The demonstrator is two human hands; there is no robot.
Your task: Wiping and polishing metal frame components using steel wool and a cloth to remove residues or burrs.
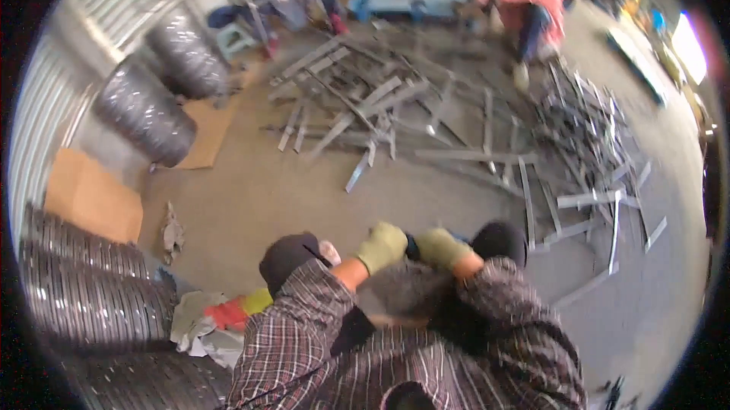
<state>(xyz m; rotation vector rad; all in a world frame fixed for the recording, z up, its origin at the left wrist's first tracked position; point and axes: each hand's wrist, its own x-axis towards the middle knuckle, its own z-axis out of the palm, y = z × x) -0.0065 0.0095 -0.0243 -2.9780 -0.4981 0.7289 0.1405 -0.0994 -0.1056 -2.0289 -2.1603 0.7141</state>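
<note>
Both my hands wear pale yellow-green work gloves and meet in front of my lap, between my knees. My left hand (382, 248) is closed, knuckles up. Close beside it, my right hand (441, 247) is closed too. A small dark blue-black thing (412, 247) shows in the gap between the two fists, and both seem to grip it. Its kind is too blurred to tell. Beyond my hands, flat grey metal strips (475, 156) lie scattered over the floor.
A tangled heap of metal strips (582, 125) rises at the right. Stacks of dark ring-shaped metal pieces (91, 296) stand at the left, with wrapped dark cylinders (144, 113) and cardboard (95, 193) behind. Rags (205, 322) lie near my left elbow. Two people sit across the floor.
</note>
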